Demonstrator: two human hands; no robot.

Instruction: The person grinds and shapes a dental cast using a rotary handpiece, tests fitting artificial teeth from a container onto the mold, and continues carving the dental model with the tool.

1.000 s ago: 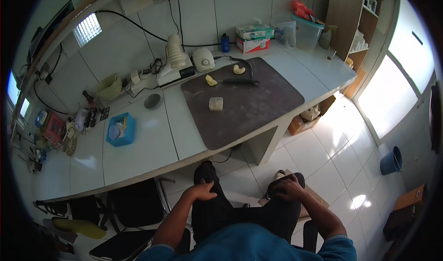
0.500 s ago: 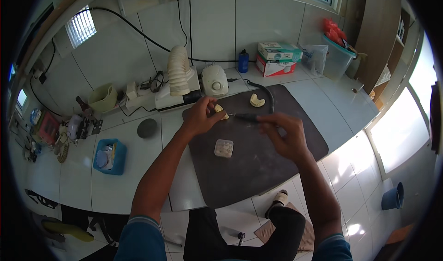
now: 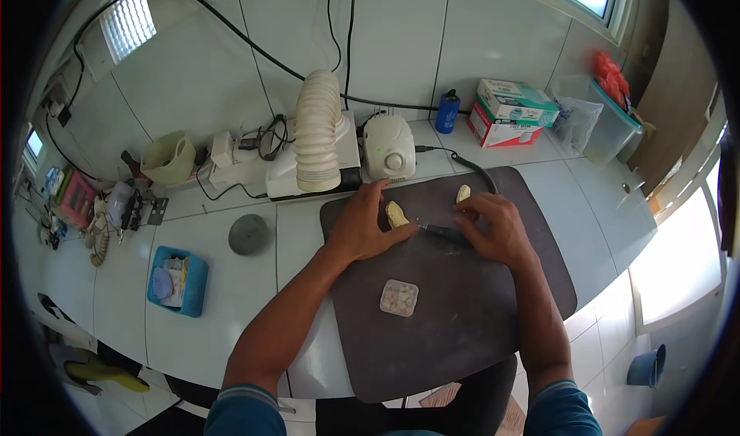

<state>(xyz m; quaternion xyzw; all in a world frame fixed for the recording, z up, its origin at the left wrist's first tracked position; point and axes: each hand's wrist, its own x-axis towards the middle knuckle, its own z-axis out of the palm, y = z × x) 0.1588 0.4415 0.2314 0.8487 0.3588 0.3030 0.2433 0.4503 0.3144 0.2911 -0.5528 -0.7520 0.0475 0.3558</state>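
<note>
My left hand (image 3: 362, 220) reaches over the dark mat (image 3: 432, 336), thumb and index finger spread apart around a small yellowish dental cast (image 3: 395, 215). The cast looks free of a grip. A slim dark handpiece (image 3: 445, 234) lies with its metal tip pointing at that cast, and its rear end passes under my right hand (image 3: 499, 229). The right fingers are curled together, and whatever they pinch is hidden. Just beyond their tips a second yellowish cast (image 3: 462, 193) shows, partly covered. Nearer me is a clear square box (image 3: 398, 298) holding several small whitish pieces.
Behind the mat stand a white control unit (image 3: 389, 151) and a ribbed hose (image 3: 317, 132). A blue can (image 3: 447, 112), stacked boxes (image 3: 509, 112) and a clear bin (image 3: 613, 128) line the wall. Leftward are a grey round object (image 3: 248, 234) and a blue basket (image 3: 177, 282).
My left fingers have opened away from the first cast, which they held before. The right fingers have shifted toward the second cast, over the handpiece's rear end. The whole view has tilted.
</note>
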